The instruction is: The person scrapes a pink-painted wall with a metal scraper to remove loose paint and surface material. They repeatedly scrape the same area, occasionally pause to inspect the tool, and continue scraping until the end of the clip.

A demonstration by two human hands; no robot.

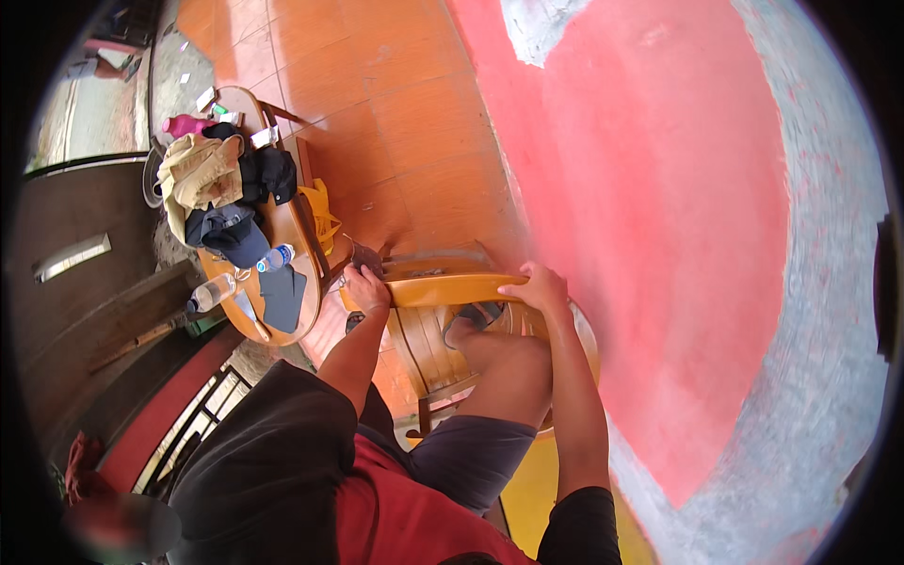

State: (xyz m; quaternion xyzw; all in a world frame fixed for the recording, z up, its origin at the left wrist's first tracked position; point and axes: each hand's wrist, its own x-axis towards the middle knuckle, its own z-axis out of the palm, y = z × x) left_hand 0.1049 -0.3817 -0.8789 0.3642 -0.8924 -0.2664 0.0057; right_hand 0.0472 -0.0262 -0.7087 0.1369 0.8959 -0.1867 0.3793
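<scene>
A varnished wooden chair (462,288) with a slatted surface stands directly before me, beside the painted wall. My left hand (369,288) grips the left end of its curved top rail. Just beyond those fingers is a dark, thin piece (367,258), perhaps sandpaper; whether the hand holds it I cannot tell. At the rail's right end, my right hand (540,288) has its fingers and thumb closed around the wood. My bent leg (505,374) is close against the chair, and a sandalled foot (477,318) shows below the rail.
Left of the chair, an oval wooden table (244,321) bears a beige garment (198,173), caps (240,236), plastic bottles (275,258), a dark sheet (284,296) and a putty knife (248,311). A yellow bag (321,215) hangs beside it. The pink wall (657,233) bounds the right.
</scene>
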